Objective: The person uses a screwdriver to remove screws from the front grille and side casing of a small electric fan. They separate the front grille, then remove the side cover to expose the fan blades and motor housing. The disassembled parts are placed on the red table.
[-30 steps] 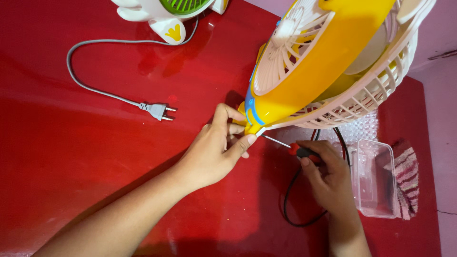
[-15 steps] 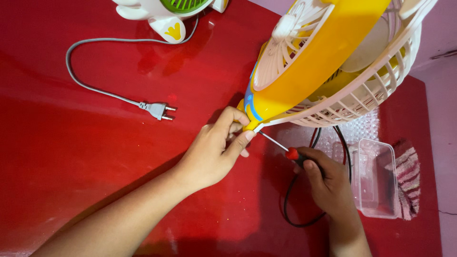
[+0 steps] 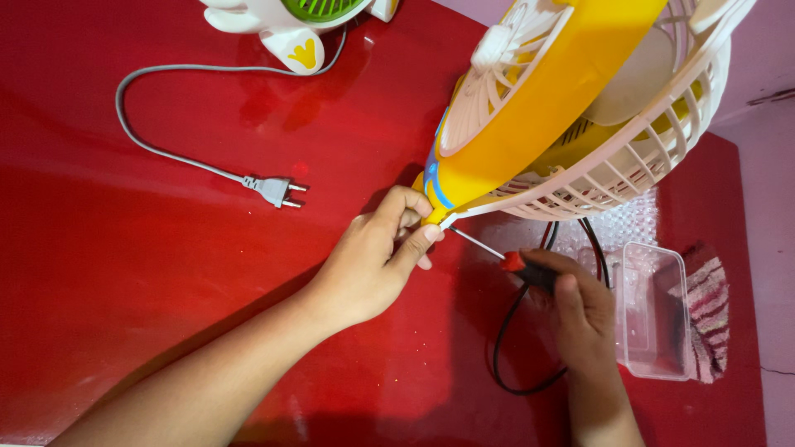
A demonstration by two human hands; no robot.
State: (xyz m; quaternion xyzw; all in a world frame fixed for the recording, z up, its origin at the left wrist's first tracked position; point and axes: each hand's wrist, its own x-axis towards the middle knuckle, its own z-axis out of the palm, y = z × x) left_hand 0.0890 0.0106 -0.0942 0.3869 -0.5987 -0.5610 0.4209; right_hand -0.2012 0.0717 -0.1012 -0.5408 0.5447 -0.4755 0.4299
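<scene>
Yellow fan [image 3: 538, 108] with a white grille tilts over a glossy red table [image 3: 124, 273], its lower edge pinched by the left hand [image 3: 373, 265], thumb and fingers pressed together on the yellow rim. Far to the left of that grip and above it, a grey cord [image 3: 157, 149] runs across the table to a white two-pin plug [image 3: 273, 191], which lies loose on the red surface. The cord leads up to a white and green appliance [image 3: 298, 21] at the top edge. Just right of the left hand, the right hand [image 3: 580, 310] is closed around the red and black handle of a screwdriver [image 3: 513, 261], whose thin metal shaft points up-left to the fan's lower edge beside the left thumb. A black cable [image 3: 505, 348] loops under the right hand. Right of this grip stands a clear plastic container [image 3: 654, 310]; whether anything lies in it I cannot tell. A striped cloth [image 3: 708, 310] sits beside it, and a pink wall [image 3: 766, 165] borders the table.
</scene>
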